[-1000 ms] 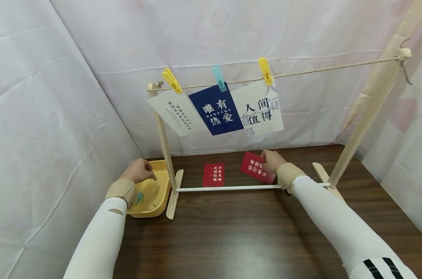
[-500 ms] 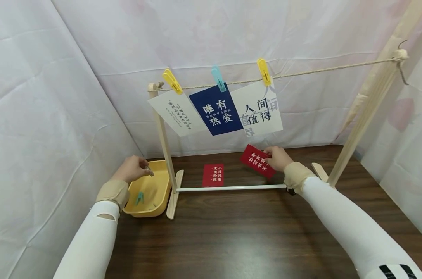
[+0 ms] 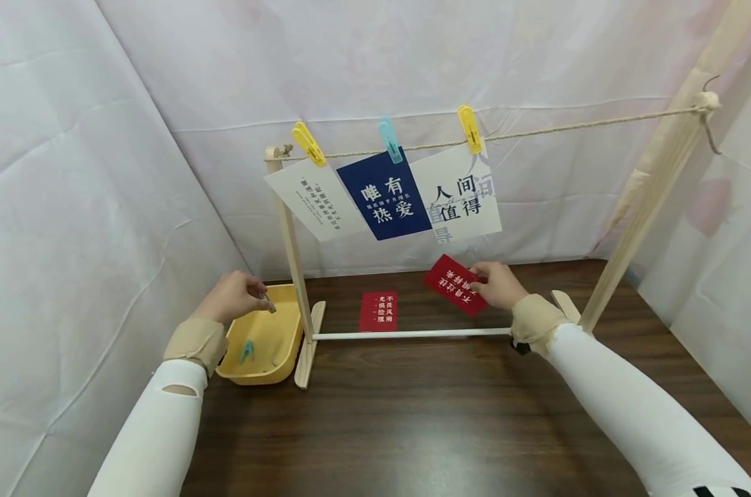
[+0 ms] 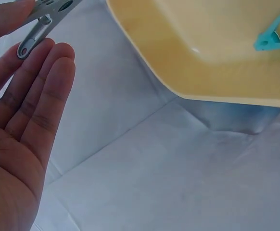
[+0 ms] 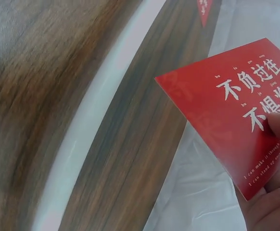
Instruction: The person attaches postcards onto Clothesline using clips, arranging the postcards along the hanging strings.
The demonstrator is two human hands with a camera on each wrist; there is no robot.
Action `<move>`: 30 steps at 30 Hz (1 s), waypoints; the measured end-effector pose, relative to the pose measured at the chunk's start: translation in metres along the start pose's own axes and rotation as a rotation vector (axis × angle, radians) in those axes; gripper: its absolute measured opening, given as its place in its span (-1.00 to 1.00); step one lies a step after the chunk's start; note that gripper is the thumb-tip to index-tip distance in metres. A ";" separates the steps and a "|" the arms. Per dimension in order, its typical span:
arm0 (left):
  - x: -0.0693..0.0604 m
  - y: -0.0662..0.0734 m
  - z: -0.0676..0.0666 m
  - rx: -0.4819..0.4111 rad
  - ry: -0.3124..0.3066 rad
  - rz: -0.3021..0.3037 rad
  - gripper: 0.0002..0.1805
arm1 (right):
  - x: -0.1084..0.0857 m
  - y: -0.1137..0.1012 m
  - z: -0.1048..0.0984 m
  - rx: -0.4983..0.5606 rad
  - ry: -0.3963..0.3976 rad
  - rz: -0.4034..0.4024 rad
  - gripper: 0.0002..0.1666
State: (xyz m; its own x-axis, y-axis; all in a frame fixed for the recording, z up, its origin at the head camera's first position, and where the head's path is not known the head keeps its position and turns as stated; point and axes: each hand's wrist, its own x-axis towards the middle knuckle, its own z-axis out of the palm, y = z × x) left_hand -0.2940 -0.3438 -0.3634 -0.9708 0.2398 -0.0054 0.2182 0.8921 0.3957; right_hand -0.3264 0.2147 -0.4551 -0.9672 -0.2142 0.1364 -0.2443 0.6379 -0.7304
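Over the yellow tray at the left, my left hand pinches a grey clothespin between thumb and fingers. A teal clothespin lies inside the tray. Behind the white crossbar, my right hand holds a red card by one edge, its white lettering facing up. A second red card lies on the table to the left of it. Above, a white card, a dark blue card and another white card hang from the rope.
Two yellow pegs, including the left one, and a light blue peg clip the hanging cards. Wooden posts, such as the right post, hold the rope. A white crossbar spans low between them over the brown table.
My right hand has raised the red card slightly and tilted it. My left hand has shifted a little left and up with the clothespin, uncovering more of the tray.
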 end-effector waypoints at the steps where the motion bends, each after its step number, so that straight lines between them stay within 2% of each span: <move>1: 0.000 -0.001 0.000 -0.006 0.006 0.001 -0.67 | -0.001 0.000 -0.001 0.011 0.009 -0.008 -0.86; 5: -0.002 -0.002 -0.001 -0.036 0.035 0.014 -0.65 | -0.005 -0.001 -0.004 0.049 0.038 -0.028 -0.82; 10: -0.007 0.000 -0.001 -0.065 0.066 0.014 -0.71 | -0.015 0.001 -0.005 0.083 0.048 -0.007 -0.81; 15: -0.014 0.000 -0.003 -0.113 0.089 0.021 -0.62 | -0.024 0.003 -0.006 0.125 0.055 -0.002 -0.80; 18: -0.017 -0.001 -0.004 -0.132 0.091 0.041 -0.61 | -0.028 0.003 -0.006 0.142 0.075 -0.015 -0.79; 23: -0.021 0.000 -0.007 -0.143 0.082 0.077 -0.70 | -0.034 0.001 -0.009 0.152 0.102 -0.028 -0.80; 30: -0.027 0.012 -0.016 -0.157 0.093 0.091 -0.71 | -0.039 -0.004 -0.014 0.164 0.130 -0.017 -0.80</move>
State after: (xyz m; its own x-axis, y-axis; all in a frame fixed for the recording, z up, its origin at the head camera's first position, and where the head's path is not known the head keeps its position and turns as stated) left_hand -0.2668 -0.3458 -0.3442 -0.9544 0.2741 0.1184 0.2942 0.7962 0.5287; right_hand -0.2887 0.2311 -0.4478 -0.9665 -0.1197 0.2271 -0.2562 0.5041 -0.8248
